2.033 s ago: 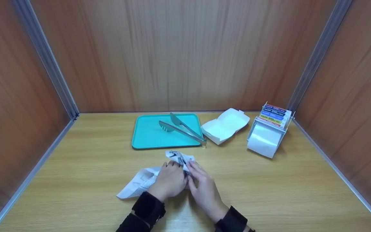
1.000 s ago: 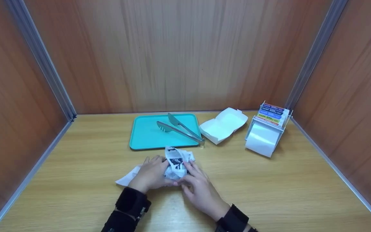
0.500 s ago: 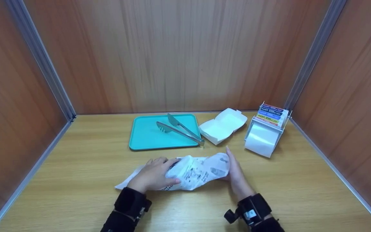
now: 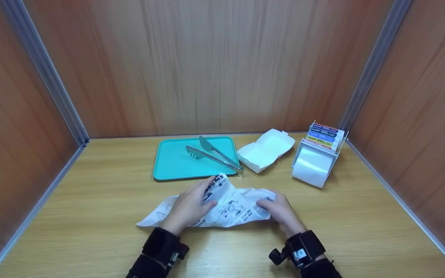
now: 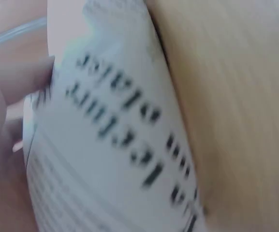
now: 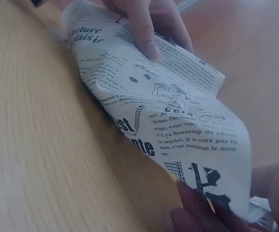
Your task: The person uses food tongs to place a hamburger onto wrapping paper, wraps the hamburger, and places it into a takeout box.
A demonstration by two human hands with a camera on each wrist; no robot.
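Printed newspaper-style wrapping paper [image 4: 232, 208] lies folded in a long, crumpled bundle near the front of the table; whatever it may enclose is hidden. My left hand [image 4: 187, 208] grips its left-middle part, thumb on the near face and fingers behind a raised flap. At the right end my right hand [image 4: 282, 214] pinches the paper, thumb on top and fingers underneath. In the right wrist view, the bundle [image 6: 154, 104] stretches between both hands, with large and small black text showing. The left wrist view has the paper [image 5: 91, 140] close up beside my fingers [image 5: 21, 79].
Behind the paper sits a turquoise tray [image 4: 168, 168] with metal tongs [image 4: 222, 158] lying across it, their hinge end over its right edge. An opened white clamshell box [image 4: 265, 150] stands beside it. Farther right is a dispenser [image 4: 315, 158] with a white sheet and a colourful label.
The paper, bunched between both hands earlier, now spreads out to the right. My right hand has moved right with that end; the left has lifted a flap upward.
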